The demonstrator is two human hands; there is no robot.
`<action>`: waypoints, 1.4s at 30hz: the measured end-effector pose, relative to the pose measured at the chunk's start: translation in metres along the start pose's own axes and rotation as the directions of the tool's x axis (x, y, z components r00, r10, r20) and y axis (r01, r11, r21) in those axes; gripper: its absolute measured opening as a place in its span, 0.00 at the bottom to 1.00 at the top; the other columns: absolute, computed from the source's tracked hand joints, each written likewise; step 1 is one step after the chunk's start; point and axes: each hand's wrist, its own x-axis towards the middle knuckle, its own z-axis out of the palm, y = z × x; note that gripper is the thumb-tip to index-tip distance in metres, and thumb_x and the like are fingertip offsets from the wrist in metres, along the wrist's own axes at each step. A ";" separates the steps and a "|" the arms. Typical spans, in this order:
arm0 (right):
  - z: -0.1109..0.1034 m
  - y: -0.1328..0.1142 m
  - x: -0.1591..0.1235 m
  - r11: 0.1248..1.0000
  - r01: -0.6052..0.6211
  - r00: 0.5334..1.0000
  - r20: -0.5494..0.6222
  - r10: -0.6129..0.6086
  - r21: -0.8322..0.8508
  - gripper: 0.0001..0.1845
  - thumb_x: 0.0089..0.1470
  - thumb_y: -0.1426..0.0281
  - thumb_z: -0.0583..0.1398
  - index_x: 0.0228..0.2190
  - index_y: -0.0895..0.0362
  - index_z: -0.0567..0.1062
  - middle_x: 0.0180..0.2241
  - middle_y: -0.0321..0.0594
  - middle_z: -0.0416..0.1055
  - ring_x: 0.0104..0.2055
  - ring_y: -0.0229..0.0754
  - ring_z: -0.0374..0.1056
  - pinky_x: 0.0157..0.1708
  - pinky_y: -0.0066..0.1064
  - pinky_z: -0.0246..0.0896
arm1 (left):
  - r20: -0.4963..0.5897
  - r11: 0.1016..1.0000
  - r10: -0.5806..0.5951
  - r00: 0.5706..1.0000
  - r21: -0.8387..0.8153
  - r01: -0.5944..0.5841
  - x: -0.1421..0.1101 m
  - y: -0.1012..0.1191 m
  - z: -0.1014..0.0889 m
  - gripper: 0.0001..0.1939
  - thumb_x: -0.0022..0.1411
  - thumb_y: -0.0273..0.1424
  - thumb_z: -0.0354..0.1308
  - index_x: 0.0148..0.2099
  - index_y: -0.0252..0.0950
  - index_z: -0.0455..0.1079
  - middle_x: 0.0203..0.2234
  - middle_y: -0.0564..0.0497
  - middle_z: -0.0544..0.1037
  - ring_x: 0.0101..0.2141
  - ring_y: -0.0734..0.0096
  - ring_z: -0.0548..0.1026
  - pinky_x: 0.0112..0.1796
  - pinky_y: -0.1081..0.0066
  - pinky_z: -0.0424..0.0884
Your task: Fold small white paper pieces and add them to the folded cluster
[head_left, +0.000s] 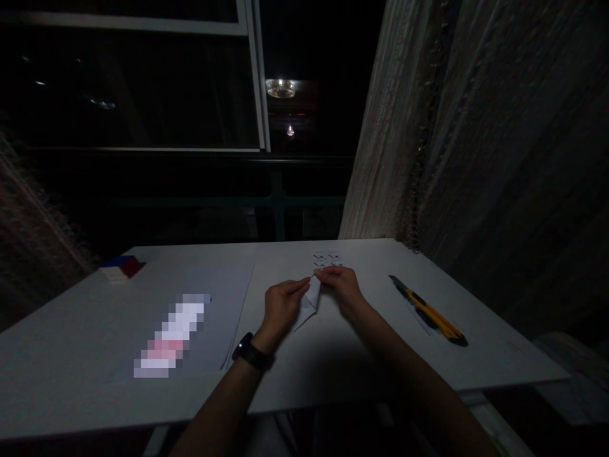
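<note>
A folded piece of white paper point(311, 301) is held up between my two hands over the middle of the table. My left hand point(285, 306), with a dark watch on its wrist, pinches the paper's left side near the top. From the right, my right hand point(341, 284) grips its upper corner, the fingertips of both hands close together. The paper tapers downward to a point at the lower left, and folds cross its face. Just beyond my hands lies a small sheet with dark printed marks point(327, 258).
A yellow and black utility knife point(431, 314) lies on the right of the white table point(366, 393). Paper sheets point(228, 304) lie to the left, with a blurred-out patch over them. A coloured cube point(121, 268) sits at the far left. Curtains hang beside a dark window.
</note>
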 end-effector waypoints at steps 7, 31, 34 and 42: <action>-0.001 0.001 0.001 1.000 -0.011 1.000 -0.014 0.011 -0.010 0.14 0.27 0.63 0.69 0.18 0.59 0.76 0.18 0.35 0.70 0.22 0.35 0.64 0.25 0.28 0.58 | 0.004 0.998 -0.065 0.998 -0.015 0.065 -0.001 0.000 0.000 0.11 0.54 0.34 0.56 0.40 0.42 0.75 0.36 0.50 0.78 0.38 0.66 0.75 0.41 0.67 0.68; -0.001 -0.002 0.001 0.999 0.016 0.997 -0.068 -0.019 -0.048 0.11 0.27 0.65 0.68 0.15 0.59 0.75 0.15 0.36 0.69 0.19 0.35 0.62 0.22 0.29 0.57 | 0.034 0.996 -0.076 0.997 -0.047 0.077 0.001 0.000 0.000 0.11 0.53 0.34 0.57 0.39 0.40 0.75 0.33 0.49 0.79 0.35 0.66 0.75 0.38 0.70 0.68; -0.001 -0.003 0.001 1.000 -0.018 0.993 -0.114 0.017 -0.016 0.09 0.25 0.68 0.68 0.13 0.59 0.75 0.16 0.38 0.70 0.19 0.37 0.63 0.23 0.30 0.59 | 0.060 0.997 -0.068 0.996 -0.041 0.070 0.000 0.000 0.001 0.11 0.54 0.35 0.57 0.39 0.40 0.75 0.33 0.49 0.79 0.34 0.66 0.75 0.37 0.70 0.67; 0.001 -0.004 -0.001 1.000 0.010 0.985 -0.173 -0.013 -0.020 0.06 0.24 0.71 0.67 0.12 0.59 0.75 0.16 0.39 0.71 0.20 0.38 0.64 0.23 0.30 0.59 | 0.070 0.996 -0.074 0.995 -0.040 0.077 0.001 -0.001 0.000 0.11 0.53 0.35 0.57 0.39 0.40 0.75 0.33 0.49 0.79 0.34 0.65 0.75 0.36 0.69 0.67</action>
